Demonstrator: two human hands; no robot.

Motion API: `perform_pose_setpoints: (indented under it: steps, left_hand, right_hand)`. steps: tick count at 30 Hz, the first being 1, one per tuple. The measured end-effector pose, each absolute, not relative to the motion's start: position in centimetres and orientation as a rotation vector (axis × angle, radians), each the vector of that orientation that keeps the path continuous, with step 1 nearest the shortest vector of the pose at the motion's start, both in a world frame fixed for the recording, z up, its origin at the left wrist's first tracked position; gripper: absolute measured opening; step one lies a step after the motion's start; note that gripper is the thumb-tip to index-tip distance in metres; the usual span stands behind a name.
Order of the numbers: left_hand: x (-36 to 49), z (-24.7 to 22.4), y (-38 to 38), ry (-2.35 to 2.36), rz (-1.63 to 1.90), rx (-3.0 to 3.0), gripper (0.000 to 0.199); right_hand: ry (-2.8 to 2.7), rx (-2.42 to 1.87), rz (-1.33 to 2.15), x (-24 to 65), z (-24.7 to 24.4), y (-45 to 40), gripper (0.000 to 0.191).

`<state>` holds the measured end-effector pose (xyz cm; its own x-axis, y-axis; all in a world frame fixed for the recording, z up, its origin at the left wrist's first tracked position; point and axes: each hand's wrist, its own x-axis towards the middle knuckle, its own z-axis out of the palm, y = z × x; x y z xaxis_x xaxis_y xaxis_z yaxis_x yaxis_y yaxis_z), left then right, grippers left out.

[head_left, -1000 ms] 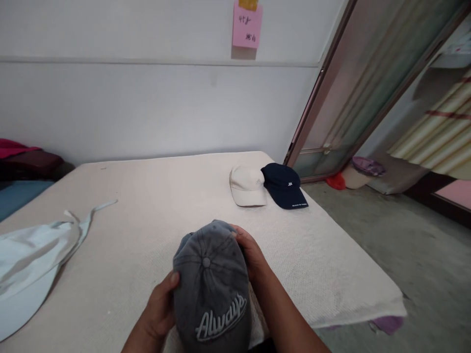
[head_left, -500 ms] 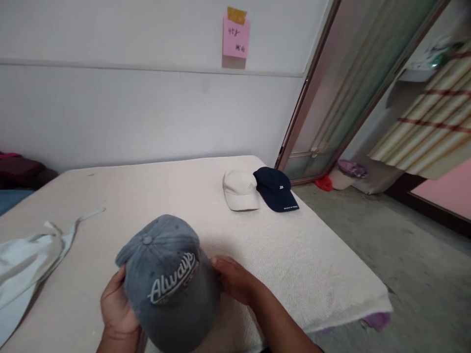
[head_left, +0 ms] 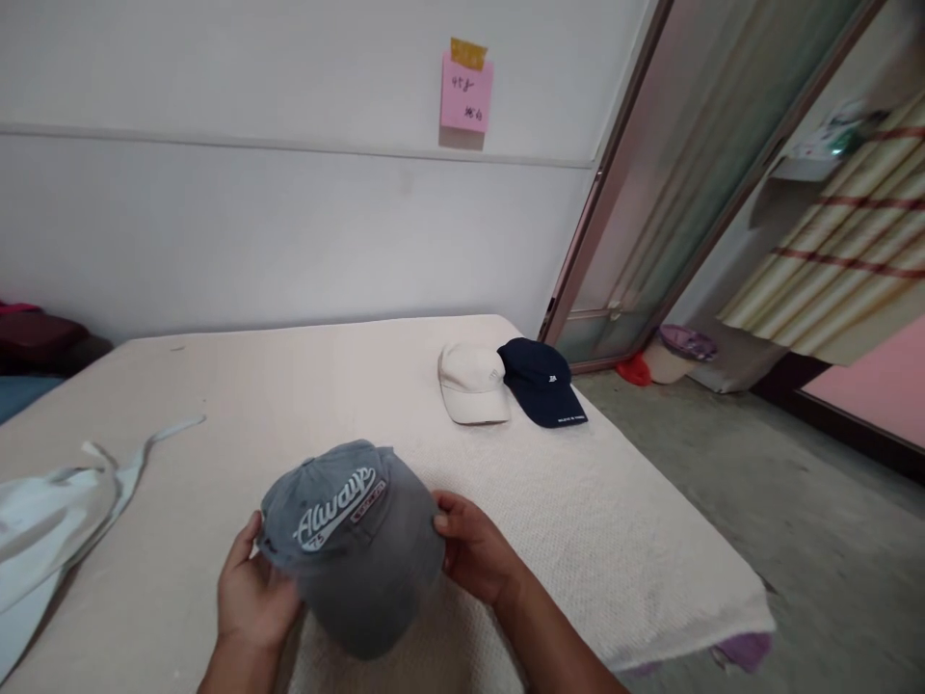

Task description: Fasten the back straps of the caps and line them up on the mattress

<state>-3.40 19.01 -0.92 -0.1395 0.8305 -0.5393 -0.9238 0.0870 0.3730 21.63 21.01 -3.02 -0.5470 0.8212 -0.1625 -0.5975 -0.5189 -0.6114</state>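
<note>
The gray cap point(head_left: 368, 554) hides the fingertips of the left hand point(head_left: 252, 598), and its brim, reaching towards the right hand point(head_left: 473, 549), is blurred. Both forearms run off the bottom edge. Left of the left hand, the pale hat point(head_left: 43, 520) is cut off by the picture's edge. Beyond the right hand, the lettering on the navy cap's point(head_left: 539, 376) brim is too small to read, and the beige cap's point(head_left: 473, 371) mark is indistinct.
</note>
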Motion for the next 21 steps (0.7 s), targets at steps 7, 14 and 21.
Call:
perform_pose_setpoints:
  steps: [7,14,21]
  left_hand:
    - [-1.6,-1.0,19.1,0.706,1.376,0.063,0.038]
    - [-2.0,-2.0,19.6,0.699,1.49,-0.041,0.04]
    - [-2.6,-2.3,19.5,0.703,1.567,-0.051,0.036]
  right_hand:
    - [-0.626,-0.509,2.032,23.1,-2.0,22.0,0.028]
    - [-0.676,-0.492,2.031,22.7,-1.7,21.9,0.025]
    - [-0.707,-0.496,2.055,22.9,-1.8,21.9,0.025]
